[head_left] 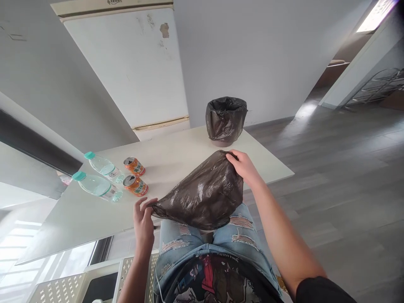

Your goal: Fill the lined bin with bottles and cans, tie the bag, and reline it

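A dark plastic bag (202,193) was held at the centre of the frame, stretched between both hands over the near edge of the white table (176,155).

- Left hand (143,221), lower centre-left: fingers pinched narrow on the bag's lower left corner.
- Right hand (244,166), centre: fingers closed on the bag's upper corner.

A small bin (225,120), lined with a similar dark bag, stood on the table's far side, above the right hand and apart from it.

At the left of the frame, two clear water bottles (102,166) with teal caps lay on the table. Two orange drink cans (134,166) lay just beside them. The labels on the bottles and cans were too small to read.

A white refrigerator (132,67) stood behind the table, upper left.
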A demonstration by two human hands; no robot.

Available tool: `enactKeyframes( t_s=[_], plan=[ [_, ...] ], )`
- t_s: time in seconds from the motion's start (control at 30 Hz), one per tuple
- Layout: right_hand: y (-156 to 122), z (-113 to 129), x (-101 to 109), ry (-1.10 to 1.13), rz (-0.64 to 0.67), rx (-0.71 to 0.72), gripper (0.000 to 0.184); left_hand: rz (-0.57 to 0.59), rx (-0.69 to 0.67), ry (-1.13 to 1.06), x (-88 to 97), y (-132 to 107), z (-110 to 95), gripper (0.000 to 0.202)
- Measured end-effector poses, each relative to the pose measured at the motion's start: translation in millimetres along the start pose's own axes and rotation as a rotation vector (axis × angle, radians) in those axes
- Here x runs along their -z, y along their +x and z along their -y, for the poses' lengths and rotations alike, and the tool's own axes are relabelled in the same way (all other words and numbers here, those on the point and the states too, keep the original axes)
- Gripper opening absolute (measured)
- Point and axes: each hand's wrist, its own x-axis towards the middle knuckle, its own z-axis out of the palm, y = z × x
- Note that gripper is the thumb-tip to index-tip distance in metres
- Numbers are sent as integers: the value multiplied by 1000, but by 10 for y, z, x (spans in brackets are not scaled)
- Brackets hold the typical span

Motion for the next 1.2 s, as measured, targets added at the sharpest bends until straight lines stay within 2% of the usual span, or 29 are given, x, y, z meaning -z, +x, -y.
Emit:
enactKeyframes(
  t_s=[0.1, 0.2, 0.3, 0.37, 0.47, 0.53, 0.6, 0.7, 0.77, 0.83, 0.9, 0.97, 1.03, 1.1, 1.13, 1.2],
  plan=[
    [-112, 303, 104, -152, -40, 102, 38, -84, -190, 134, -86, -44, -71, 40],
    [-207, 685, 223, -207, 75, 216, 35, -44, -353, 221, -130, -149, -292, 44],
    [-241, 1090, 293, -279, 268, 273, 29, 191, -486, 109, -134, -310, -673, 56],
    [-244, 1358, 261, -340, 458, 314, 23, 389, -498, -28, -141, -405, -944, 74],
    [-288, 1736, 67, -384, 833, 418, 16, 660, -479, -97, -224, -446, -1213, 102],
    [-353, 1952, -107, -351, 1020, 469, 13, 831, -430, -129, -346, -402, -1248, 106],
    [-408, 2119, -248, -288, 1076, 495, 12, 971, -361, -169, -490, -339, -1191, 94],
    [-356, 2225, -316, -190, 936, 504, 17, 1155, -250, -175, -645, -275, -1045, 73],
    [-190, 2146, -271, -133, 781, 470, 24, 1233, -162, -127, -667, -247, -956, 68],
    [59, 1910, -183, -72, 629, 392, 33, 1243, -101, -38, -631, -184, -869, 61],
    [333, 1519, -85, -8, 475, 284, 38, 1231, -64, 94, -566, -51, -759, 42],
    [567, 1020, 1, 57, 301, 152, 41, 1174, -66, 235, -491, 155, -618, 28],
    [707, 487, 61, 108, 107, 14, 46, 989, -133, 371, -422, 389, -468, 22],
    [731, -2, 90, 117, -52, -140, 53, 687, -251, 507, -376, 578, -363, 22],
    [704, -214, 91, 83, -146, -189, 55, 546, -299, 560, -369, 632, -343, 26],
    [596, -555, 65, 36, -249, -218, 57, 322, -372, 615, -409, 623, -383, 36]
  ],
)
